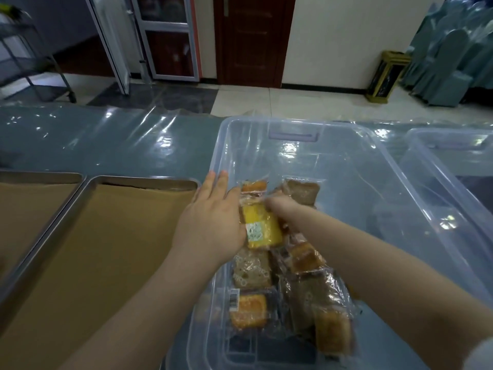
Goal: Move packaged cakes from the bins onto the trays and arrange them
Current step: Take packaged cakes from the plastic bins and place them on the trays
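Note:
A clear plastic bin holds several packaged cakes, brown and orange ones along its near left side. Both my hands are over the bin's left wall. My left hand lies flat, fingers together and stretched forward, pressed against the left side of a yellow packaged cake. My right hand reaches in from the right and closes on the same yellow cake's far end; its fingers are mostly hidden. Left of the bin stands a metal tray lined with brown paper, with no cakes on it.
A second paper-lined metal tray sits further left. Another clear bin stands at the right edge. The table wears a blue cloth under shiny plastic film. Beyond it are tiled floor, a door, a bin and covered chairs.

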Demonstrator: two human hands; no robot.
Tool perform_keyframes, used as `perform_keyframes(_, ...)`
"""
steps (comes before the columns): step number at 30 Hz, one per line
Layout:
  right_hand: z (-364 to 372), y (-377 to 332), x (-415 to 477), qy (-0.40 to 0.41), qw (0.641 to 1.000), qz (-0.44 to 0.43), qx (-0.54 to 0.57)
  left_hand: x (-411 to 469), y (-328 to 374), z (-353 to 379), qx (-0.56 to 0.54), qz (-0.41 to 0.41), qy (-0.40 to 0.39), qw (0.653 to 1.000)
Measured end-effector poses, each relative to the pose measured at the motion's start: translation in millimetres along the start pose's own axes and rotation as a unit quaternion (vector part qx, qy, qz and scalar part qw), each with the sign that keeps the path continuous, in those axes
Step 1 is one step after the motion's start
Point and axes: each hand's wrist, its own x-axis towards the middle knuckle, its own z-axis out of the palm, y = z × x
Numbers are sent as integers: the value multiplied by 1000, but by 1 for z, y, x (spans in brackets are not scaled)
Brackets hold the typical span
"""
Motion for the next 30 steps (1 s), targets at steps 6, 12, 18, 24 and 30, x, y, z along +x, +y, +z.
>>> perform_keyframes(6,35,24,4,49,996,-41,-65,1,-2,3,14,3,-2,1000)
perform_keyframes(12,31,34,-9,36,993,-79,-83,0,0,3,13,1,5,1000)
perform_keyframes(18,6,11,-29,9,963,-51,-265,0,1,-1,12,-9,-13,1000)
perform_keyframes(24,-21,9,-67,68,930,-146,-329,1,1,-1,5,-15,-12,1000)
perform_keyframes(30,-40,4,-113,129,898,-303,-292,0,1,-2,-5,-25,-21,999)
